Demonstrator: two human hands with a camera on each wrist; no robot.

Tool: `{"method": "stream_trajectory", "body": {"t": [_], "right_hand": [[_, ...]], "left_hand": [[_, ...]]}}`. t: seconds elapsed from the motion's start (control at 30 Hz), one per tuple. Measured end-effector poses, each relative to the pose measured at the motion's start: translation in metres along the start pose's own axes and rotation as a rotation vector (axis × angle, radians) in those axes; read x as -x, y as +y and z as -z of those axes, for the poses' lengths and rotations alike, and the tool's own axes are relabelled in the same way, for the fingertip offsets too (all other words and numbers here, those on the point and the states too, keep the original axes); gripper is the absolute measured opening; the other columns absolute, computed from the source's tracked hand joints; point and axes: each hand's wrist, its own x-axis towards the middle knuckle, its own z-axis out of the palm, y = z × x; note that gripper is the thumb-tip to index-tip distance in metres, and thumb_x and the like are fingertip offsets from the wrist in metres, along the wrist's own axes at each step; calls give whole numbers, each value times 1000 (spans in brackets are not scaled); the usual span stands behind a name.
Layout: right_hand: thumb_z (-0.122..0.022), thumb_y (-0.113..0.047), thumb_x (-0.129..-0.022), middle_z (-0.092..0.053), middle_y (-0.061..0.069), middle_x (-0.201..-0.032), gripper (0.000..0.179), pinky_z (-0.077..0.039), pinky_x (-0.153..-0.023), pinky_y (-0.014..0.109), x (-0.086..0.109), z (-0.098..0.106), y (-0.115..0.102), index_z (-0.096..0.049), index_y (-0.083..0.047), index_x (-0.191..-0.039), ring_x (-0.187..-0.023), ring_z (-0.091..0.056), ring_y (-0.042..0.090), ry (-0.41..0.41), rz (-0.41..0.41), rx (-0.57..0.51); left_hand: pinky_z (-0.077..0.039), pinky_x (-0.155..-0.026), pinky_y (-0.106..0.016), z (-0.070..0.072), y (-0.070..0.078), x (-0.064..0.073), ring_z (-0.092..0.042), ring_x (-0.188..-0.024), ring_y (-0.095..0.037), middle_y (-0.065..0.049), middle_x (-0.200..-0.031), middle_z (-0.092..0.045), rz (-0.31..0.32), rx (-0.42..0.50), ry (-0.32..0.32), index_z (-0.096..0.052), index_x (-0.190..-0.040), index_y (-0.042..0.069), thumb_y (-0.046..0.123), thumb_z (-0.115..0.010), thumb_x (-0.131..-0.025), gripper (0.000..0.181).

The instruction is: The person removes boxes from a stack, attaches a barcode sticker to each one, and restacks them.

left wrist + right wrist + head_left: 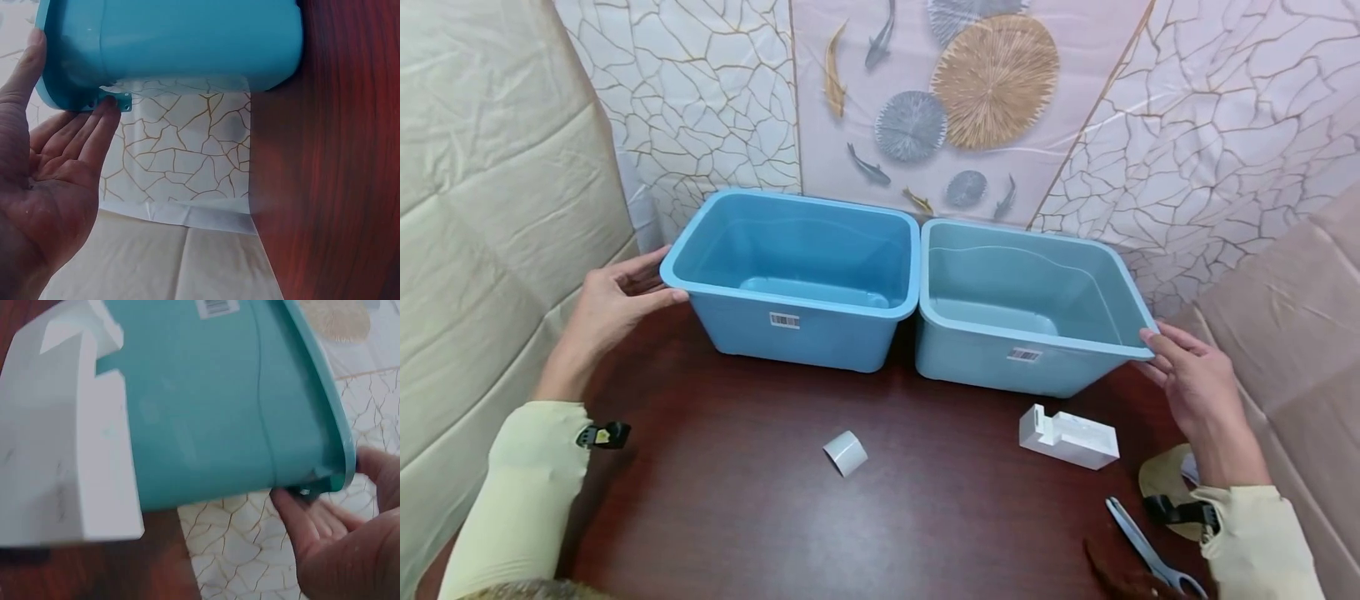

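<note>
Two blue plastic bins stand side by side against the wall, their rims meeting in the middle. My left hand (604, 310) grips the outer left end of the left bin (790, 333), thumb on the rim and fingers beneath it. In the left wrist view those fingers (94, 134) reach under the rim. My right hand (1204, 387) holds the right front corner of the paler right bin (985, 362), thumb over the rim and fingers below. Both bins look empty inside, and each bears a barcode label on its front.
A white notched block (1075, 440) lies before the right bin. A small curved white piece (846, 453) sits mid-table. Scissors (1138, 537) and a tan round object (1161, 479), partly hidden by the right wrist, lie at the right. Cloth-covered walls (1285, 333) enclose the sides.
</note>
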Motion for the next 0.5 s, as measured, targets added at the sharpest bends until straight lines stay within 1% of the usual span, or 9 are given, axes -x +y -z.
{"method": "stream_trajectory", "body": {"t": [0.07,0.13,0.23,0.3,0.37,0.43,0.5], "right_hand": [[-79,-7,-94,-78,-9,-92,10,-65,-68,27,-2,-4,-4,-80,-16,-98,-78,-80,11,77,-32,40],[-83,-7,-91,-76,-10,-87,8,-65,-64,28,-5,-9,-7,-81,-15,-90,-75,-79,10,142,-47,83],[-84,-5,-88,-77,-7,-80,11,-64,-62,29,-7,-13,-12,-83,-13,-81,-70,-78,10,208,-61,98],[-84,-4,-88,-77,-5,-76,15,-64,-59,30,-7,-15,-15,-83,-13,-76,-67,-78,10,247,-69,95],[-84,-2,-87,-77,-3,-72,17,-64,-57,31,-4,-15,-19,-83,-12,-73,-63,-78,12,282,-72,77],[-84,-3,-87,-76,-1,-69,17,-63,-54,32,2,-15,-26,-82,-12,-73,-59,-77,14,309,-70,62],[-82,-3,-89,-76,2,-69,16,-62,-51,32,9,-13,-36,-81,-10,-75,-56,-75,15,313,-51,26]], "left_hand": [[-55,-82,-6,0,0,0,-69,-101,15,-6,-148,-66,3,6,9,-54,-156,24,31,-88,-88,77],[-55,-82,-6,0,0,0,-69,-99,15,-4,-147,-66,3,3,14,-54,-156,23,30,-88,-88,76],[-55,-82,-6,0,0,-1,-69,-100,15,-4,-148,-66,-3,5,13,-54,-156,23,30,-88,-88,76],[-55,-82,-6,1,-1,0,-69,-99,15,-3,-147,-67,-5,5,15,-54,-156,22,30,-88,-88,76],[-55,-81,-6,2,-1,-1,-69,-100,15,2,-144,-69,-5,7,17,-54,-156,22,30,-88,-88,76],[-55,-81,-5,3,-1,-1,-69,-99,15,8,-140,-71,-5,10,17,-55,-156,22,28,-88,-88,76],[-55,-81,-6,3,-1,-1,-70,-100,14,12,-137,-72,-9,12,12,-54,-156,21,28,-88,-88,76]]}}
